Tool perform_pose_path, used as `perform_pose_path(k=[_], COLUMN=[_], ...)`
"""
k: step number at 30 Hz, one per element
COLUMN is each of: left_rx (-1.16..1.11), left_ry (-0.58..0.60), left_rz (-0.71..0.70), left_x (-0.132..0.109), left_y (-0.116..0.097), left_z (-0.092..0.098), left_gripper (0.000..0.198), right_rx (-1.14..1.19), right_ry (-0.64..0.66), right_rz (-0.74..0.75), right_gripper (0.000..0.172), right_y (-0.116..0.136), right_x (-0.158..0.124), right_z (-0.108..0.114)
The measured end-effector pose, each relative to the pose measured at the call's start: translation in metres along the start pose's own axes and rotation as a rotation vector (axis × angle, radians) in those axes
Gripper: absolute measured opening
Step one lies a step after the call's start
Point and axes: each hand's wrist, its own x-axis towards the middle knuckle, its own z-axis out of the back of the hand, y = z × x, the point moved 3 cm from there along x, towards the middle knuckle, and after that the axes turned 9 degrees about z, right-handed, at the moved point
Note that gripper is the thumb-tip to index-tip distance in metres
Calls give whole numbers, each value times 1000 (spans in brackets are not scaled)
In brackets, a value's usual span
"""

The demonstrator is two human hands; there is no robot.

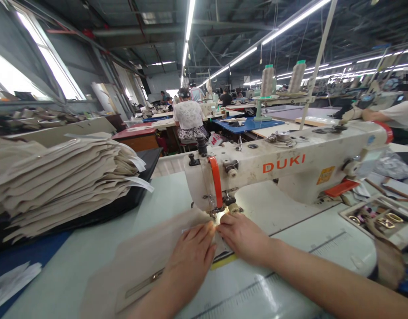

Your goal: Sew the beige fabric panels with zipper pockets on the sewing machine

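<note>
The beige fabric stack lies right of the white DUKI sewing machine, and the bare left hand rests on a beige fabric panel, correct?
No: the head view shows the beige fabric stack left of the white sewing machine; the left hand does rest on a beige fabric panel.

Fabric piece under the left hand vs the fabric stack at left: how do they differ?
Height: the fabric piece lies low and flat; the fabric stack piles up many layers.
Contact: the left hand rests on the fabric piece; neither hand touches the fabric stack.
Detail: the fabric piece shows a long framed slot; white strips jut from the fabric stack's right side.
Shared: both look pale beige.
</note>
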Motion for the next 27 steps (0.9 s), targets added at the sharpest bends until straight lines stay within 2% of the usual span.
perform_pose_path(k=[16, 22, 27], left_rx=[-16, -35, 1], left_ry=[-37, -9, 41], left_rz=[-28, -11, 9], left_x=[0, 2, 12], left_y=[0, 6, 11], left_z=[4, -2, -1], left_gripper=[40, 41, 40], right_rx=[-16, -28, -45], right_ry=[26, 11, -20], right_rz=[-15, -5, -4], right_gripper=[18, 14, 16], right_y=[1, -1, 1], right_x=[0, 0, 0], right_z=[2, -1, -1])
